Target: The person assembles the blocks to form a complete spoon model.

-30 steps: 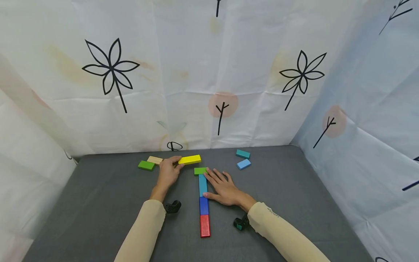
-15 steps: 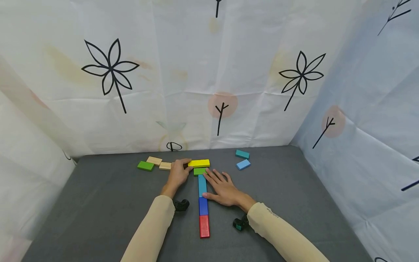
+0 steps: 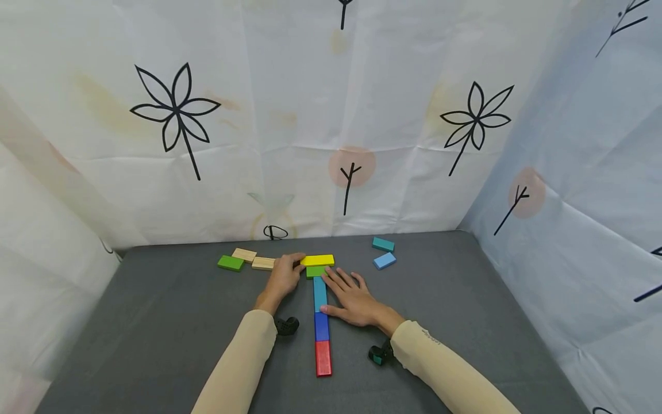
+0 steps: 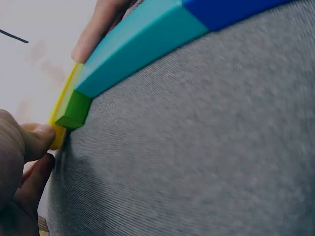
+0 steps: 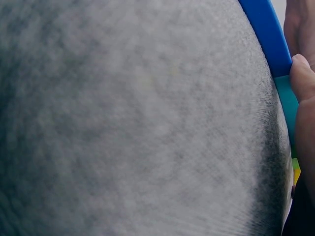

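My left hand [image 3: 283,278] pinches the left end of a yellow block [image 3: 318,260] between thumb and fingers. The yellow block lies crosswise along the far side of a shorter green block [image 3: 315,272]. From the green block a straight row runs toward me: a light blue block [image 3: 320,294], a dark blue block [image 3: 322,326] and a red block [image 3: 323,359]. My right hand [image 3: 357,303] lies with fingers spread, fingertips at the green block's right end. In the right wrist view, its thumb [image 5: 302,81] rests at the seam of the dark blue and light blue blocks.
Left of my left hand lie two plain wooden blocks [image 3: 244,254] and a green block [image 3: 230,263]. A teal block [image 3: 383,244] and a pale blue block [image 3: 385,260] lie at the back right. A printed cloth wall [image 3: 289,190] rises behind the grey table [image 3: 170,345].
My left hand has slid the yellow block rightward and toward me against the green block's far side. A second wooden block now shows behind that hand. The right hand has stayed put.
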Available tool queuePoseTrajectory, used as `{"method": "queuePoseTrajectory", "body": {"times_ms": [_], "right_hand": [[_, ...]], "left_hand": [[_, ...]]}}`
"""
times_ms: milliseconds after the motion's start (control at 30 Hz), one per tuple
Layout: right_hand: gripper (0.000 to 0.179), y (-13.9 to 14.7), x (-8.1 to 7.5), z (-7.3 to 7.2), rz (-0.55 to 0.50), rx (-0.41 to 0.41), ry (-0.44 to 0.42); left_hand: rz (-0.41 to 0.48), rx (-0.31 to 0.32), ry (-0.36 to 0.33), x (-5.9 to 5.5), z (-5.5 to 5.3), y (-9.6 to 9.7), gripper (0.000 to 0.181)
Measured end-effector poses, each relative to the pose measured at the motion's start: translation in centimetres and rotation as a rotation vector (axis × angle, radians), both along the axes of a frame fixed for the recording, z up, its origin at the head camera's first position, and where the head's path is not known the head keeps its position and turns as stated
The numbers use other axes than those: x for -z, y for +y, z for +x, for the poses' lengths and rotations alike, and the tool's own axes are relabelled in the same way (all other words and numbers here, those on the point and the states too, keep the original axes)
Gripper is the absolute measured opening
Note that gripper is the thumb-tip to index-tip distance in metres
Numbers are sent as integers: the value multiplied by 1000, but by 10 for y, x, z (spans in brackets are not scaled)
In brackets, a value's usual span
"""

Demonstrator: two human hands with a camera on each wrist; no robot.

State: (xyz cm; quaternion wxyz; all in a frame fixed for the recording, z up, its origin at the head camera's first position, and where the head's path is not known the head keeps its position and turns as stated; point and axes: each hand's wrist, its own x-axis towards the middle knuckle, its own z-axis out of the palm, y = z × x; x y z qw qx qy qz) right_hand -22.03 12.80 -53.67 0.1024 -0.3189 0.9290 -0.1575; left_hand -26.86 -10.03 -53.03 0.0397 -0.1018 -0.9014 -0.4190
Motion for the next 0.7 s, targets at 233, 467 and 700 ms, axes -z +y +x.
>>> {"method": "queuePoseTrajectory", "body": {"times_ms": [233, 467, 700], "right_hand": [[81, 1, 2, -1, -1, -1, 1], [80, 1, 1, 0, 4, -5, -1], [79, 1, -1, 1, -22, -8, 6]], "left_hand": [[-31, 13, -8, 4, 0, 1, 39], [-16, 1, -6, 6, 0, 2, 36], [-42, 27, 32, 6, 2, 2, 39]]}}
